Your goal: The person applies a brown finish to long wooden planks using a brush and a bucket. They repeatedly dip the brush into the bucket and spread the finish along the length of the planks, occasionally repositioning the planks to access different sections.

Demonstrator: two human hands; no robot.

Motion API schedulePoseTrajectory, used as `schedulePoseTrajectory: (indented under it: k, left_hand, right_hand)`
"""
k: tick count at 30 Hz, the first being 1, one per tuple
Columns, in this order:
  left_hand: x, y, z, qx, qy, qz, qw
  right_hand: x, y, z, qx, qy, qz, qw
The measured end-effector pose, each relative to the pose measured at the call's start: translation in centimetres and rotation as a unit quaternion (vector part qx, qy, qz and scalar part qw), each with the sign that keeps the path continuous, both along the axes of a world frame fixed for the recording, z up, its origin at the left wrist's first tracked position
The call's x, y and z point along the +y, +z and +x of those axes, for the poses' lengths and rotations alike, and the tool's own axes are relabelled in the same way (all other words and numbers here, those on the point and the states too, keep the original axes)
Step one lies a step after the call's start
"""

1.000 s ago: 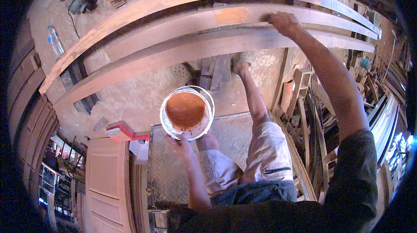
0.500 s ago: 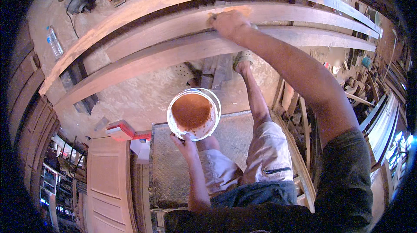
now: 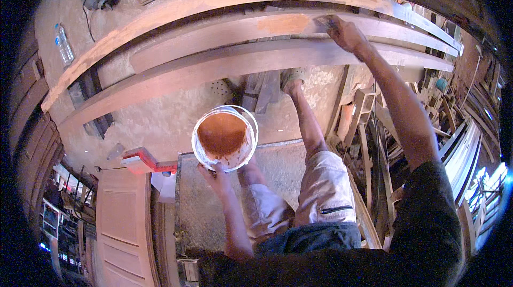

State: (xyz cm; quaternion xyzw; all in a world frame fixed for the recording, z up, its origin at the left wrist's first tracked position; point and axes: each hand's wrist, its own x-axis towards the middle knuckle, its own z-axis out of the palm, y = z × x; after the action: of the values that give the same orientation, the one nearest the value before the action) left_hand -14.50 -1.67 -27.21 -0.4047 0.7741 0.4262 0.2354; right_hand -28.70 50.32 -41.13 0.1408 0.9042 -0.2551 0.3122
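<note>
A white bucket is held on the near side of the boards by the left hand, with its fingers curled at the near rim. It is tipped a little, it seems, so that the orange paste inside can be reached with ease. The right hand is placed at the middle board, just right of an orange patch. Its fingers are bent around what looks like a small flat tool, though its full shape cannot be told. The middle board is laid between a far board and a near board. Dark wood blocks are set under the boards at the left, probably so that they are kept off the floor.
</note>
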Motion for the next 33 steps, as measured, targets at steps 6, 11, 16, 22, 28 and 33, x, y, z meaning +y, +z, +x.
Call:
schedulePoseTrajectory:
  k: [6, 11, 16, 22, 28, 33]
  left_hand:
    - [1.8, 0.8, -1.9, -0.027, 0.1, 0.046, 0.994]
    - [-1.4, -0.1, 0.1, -0.017, -0.038, -0.037, 0.998]
    - [0.7, 0.0, -0.8, 0.026, 0.012, 0.026, 0.999]
    - [-0.8, -0.1, -0.2, -0.006, -0.022, -0.022, 0.999]
    - [0.5, 2.1, -2.4, -0.055, -0.017, -0.005, 0.998]
    - [1.7, 1.6, -2.1, -0.022, 0.003, -0.009, 1.0]
  right_hand:
    - [-8.6, 1.2, 4.0, -0.076, -0.301, -0.102, 0.945]
    - [-8.6, 1.1, 3.5, -0.08, -0.24, -0.129, 0.959]
    - [-5.5, -2.3, 5.0, 0.023, -0.159, -0.064, 0.985]
    - [-18.1, -3.5, 6.5, 0.122, -0.433, -0.052, 0.891]
    - [-21.0, -3.2, 6.1, 0.17, -0.527, -0.044, 0.832]
    - [-18.0, -3.4, 4.5, 0.215, -0.461, -0.008, 0.861]
